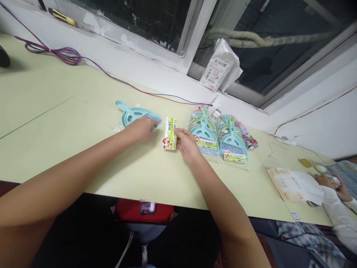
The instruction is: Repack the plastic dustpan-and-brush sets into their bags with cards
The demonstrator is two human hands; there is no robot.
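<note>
A light-blue dustpan with a small brush [131, 114] lies in a clear plastic bag on the table, its handle toward the far left. My left hand [141, 129] rests over the bag's near right side with its fingers curled down; it appears to grip the bag's edge, though the fingertips are partly hidden. Between thumb and fingers, my right hand [187, 143] holds a green and white printed header card [170, 130] upright, just right of that dustpan. Close to my right hand, several bagged dustpan sets [204, 131] in blue, green and pink lie overlapped, with similar cards on them.
A red and blue cable [119, 79] runs along the wall side. On the window sill are a screwdriver [63, 16] and a white plastic package [220, 69]. At the right, a person in white sleeves [338, 212] sits near a printed paper bag [292, 184].
</note>
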